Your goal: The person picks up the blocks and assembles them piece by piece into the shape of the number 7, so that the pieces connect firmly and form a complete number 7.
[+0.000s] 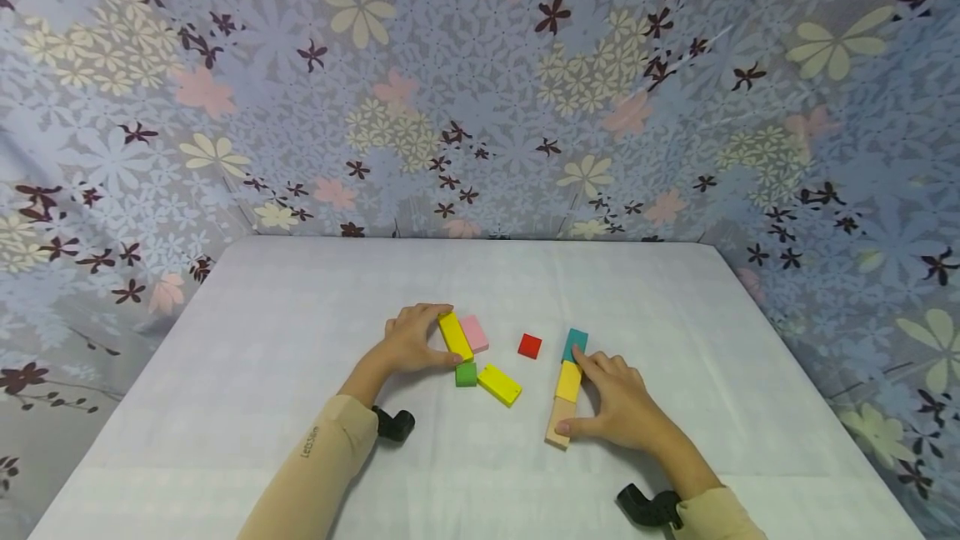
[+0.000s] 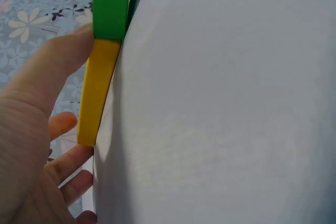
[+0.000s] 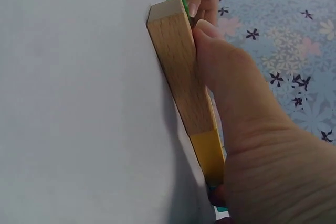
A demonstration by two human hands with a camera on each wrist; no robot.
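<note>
My left hand (image 1: 410,340) holds a yellow block (image 1: 456,337) lengthwise, thumb by its near end and index finger at its far end. A pink block (image 1: 474,334) lies along its right side, and a green block (image 1: 466,375) sits at its near end, close to the thumb. On the right, a teal block (image 1: 576,343), a yellow-orange block (image 1: 568,382) and a bare wooden block (image 1: 560,423) form a slightly slanted row. My right hand (image 1: 622,402) touches this row, index fingertip on the teal block and thumb on the wooden one.
Between the hands lie a red block (image 1: 530,346) and another yellow block (image 1: 499,385). All rest on a white-covered table (image 1: 315,282), with a flowered cloth (image 1: 480,107) behind it. Black wrist mounts (image 1: 393,424) sit by both sleeves.
</note>
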